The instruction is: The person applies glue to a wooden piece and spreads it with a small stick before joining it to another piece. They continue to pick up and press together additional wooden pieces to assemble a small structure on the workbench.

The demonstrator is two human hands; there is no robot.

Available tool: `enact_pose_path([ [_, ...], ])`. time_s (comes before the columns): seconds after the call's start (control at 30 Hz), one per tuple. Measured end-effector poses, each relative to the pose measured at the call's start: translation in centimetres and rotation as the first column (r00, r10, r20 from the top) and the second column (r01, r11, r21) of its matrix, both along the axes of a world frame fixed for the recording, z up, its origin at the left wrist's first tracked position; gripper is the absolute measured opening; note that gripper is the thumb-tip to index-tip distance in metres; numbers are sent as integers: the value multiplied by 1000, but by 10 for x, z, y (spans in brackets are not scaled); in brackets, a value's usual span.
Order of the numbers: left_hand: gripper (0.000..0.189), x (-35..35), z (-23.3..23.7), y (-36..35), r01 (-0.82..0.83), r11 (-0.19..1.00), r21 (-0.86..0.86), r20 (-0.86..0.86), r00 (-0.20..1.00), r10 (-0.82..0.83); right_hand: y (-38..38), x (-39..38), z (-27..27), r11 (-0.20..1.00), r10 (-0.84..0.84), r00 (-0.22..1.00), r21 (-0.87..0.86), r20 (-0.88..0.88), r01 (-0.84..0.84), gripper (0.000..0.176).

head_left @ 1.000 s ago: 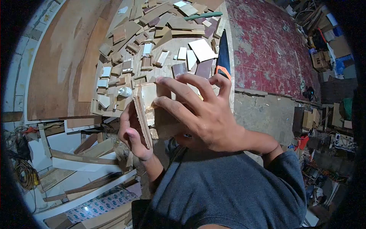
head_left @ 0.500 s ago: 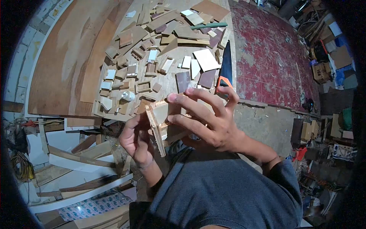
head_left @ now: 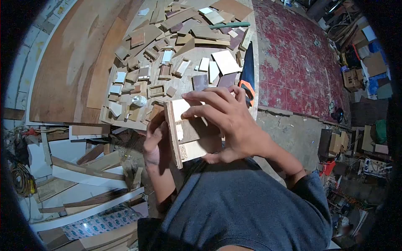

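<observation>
A small wooden box, pieced together from pale and brown boards, is held in front of my chest. Its long narrow edge board faces left, and a white patch shows on its side. My right hand grips it from the right, fingers bent over the top and thumb below. Behind the left edge board, my left hand has its fingers curled against the box, with the fingertips hidden. Just beyond my right hand, a handsaw with an orange handle lies on the workbench.
Many wood offcuts and small box-like pieces cover the bench, beside a white bottle. A large plywood sheet stands at left. Boards are piled at lower left. A worn red surface extends at right.
The box has turned, so its brown side and lower pale board now show more. My right thumb has come into view beneath it, and my left hand has shifted slightly right.
</observation>
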State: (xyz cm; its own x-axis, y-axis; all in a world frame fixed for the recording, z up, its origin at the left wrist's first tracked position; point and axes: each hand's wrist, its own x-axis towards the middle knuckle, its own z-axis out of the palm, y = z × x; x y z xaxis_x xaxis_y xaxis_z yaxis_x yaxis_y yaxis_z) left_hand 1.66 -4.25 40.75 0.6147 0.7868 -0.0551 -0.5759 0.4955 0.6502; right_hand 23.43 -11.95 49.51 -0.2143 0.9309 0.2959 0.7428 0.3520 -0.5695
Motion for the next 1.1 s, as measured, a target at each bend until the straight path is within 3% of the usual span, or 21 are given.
enact_pose_path([
  [0.1,59,-4,-17,0,-35,987,-154,-45,999,29,2,3,-6,999,18,996,-41,-87,-21,85],
  [0.27,64,1,-21,-3,-51,992,-114,-171,985,31,7,3,-9,996,6,994,-82,-112,-15,85],
  [0.33,61,-1,-38,0,8,978,-209,-32,999,-14,8,2,-11,991,-22,994,-133,-109,7,84],
  [0.47,54,6,-40,1,31,966,-256,53,998,-18,11,2,-16,994,-35,991,-103,-126,22,84],
  [0.53,49,17,-20,-2,-113,967,-227,-200,977,67,12,3,-18,981,-62,981,-193,-185,26,81],
  [0.67,48,24,-7,-1,-128,969,-211,-308,950,58,13,4,-26,991,-74,971,-123,-226,47,79],
  [0.77,52,28,-4,-1,-230,965,-130,-287,940,185,13,8,-25,984,-112,963,-165,-246,72,77],
  [0.8,59,28,-2,-2,-299,942,156,-296,895,333,15,10,-30,987,-101,951,-148,-292,60,77],
  [0.83,67,27,1,-3,-339,837,428,-259,842,474,17,12,-34,990,-90,937,-130,-337,48,77],
  [0.87,82,26,8,-4,-323,812,486,-233,847,477,17,12,-38,990,-94,936,-131,-338,52,77],
  [0.9,82,24,7,-6,-322,813,486,-234,848,475,17,12,-41,982,-111,893,-184,-436,32,78],
  [0.93,83,20,6,-8,-295,751,591,-223,835,503,18,12,-43,972,-130,840,-233,-527,4,79],
  [1.0,83,18,4,-9,-225,617,754,-199,817,541,18,12,-38,947,-159,827,-319,-539,-25,80],
  [1.03,83,18,5,-10,-228,616,754,-199,814,545,18,12,-36,915,-193,816,-400,-546,-51,80],
  [1.1,79,20,10,-12,-154,556,817,-219,809,546,20,12,-39,924,-165,820,-377,-548,-66,80],
])
